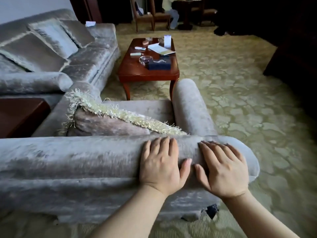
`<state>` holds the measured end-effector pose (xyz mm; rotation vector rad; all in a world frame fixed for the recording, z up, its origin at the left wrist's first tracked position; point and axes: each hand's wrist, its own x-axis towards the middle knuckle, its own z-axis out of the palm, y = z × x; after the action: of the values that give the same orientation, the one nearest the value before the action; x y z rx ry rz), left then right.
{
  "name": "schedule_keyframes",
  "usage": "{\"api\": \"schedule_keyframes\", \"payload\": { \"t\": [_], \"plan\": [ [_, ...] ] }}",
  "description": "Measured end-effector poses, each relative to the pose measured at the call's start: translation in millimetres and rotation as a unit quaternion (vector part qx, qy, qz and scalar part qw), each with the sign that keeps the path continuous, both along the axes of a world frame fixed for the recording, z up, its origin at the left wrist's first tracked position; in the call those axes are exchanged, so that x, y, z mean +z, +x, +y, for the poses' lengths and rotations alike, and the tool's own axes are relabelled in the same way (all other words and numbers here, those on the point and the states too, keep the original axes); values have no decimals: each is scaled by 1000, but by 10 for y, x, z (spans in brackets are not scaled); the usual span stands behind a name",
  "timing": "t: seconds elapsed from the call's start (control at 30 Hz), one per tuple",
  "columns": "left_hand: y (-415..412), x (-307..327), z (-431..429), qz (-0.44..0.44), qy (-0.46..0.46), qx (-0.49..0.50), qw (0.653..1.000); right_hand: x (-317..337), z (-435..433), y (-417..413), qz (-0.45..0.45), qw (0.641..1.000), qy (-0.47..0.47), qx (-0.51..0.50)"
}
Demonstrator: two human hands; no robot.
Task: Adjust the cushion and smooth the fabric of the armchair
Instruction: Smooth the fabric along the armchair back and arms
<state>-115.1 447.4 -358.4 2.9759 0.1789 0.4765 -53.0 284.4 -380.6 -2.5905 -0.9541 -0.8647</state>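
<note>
Smoothing stage, we judge: both palms lie flat and empty, left hand (160,166) beside right hand (223,170), on the armchair (68,160) back roll, while the fringed cushion (109,122) just beyond it sits tilted, likely unadjusted.

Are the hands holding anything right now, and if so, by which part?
Nothing is held. The left hand and right hand lie flat, palms down, on the armchair's rolled back.
</note>
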Motion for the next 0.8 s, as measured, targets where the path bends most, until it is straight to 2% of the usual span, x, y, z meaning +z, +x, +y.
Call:
{"api": "schedule_keyframes", "payload": {
  "t": [0.13,0.27,0.37,0.53,0.7,0.8],
  "plan": [
    [-66,95,-204,12,-5,10,1000,70,-92,-94,13,1000,10,-19],
    [-50,-18,-166,-30,22,10,999,-41,-79,-49,-11,998,44,-44],
    [-24,11,-183,-20,14,20,1000,-17,-26,-24,-11,998,35,-54],
    [-394,36,98,-12,56,-42,997,12,-65,-149,12,997,40,-71],
    [-1031,52,1219,-49,30,178,982,38,-24,-209,42,995,31,-88],
    [-1340,113,2025,-14,38,231,972,83,14,-241,69,990,27,-119]
  ]
}}
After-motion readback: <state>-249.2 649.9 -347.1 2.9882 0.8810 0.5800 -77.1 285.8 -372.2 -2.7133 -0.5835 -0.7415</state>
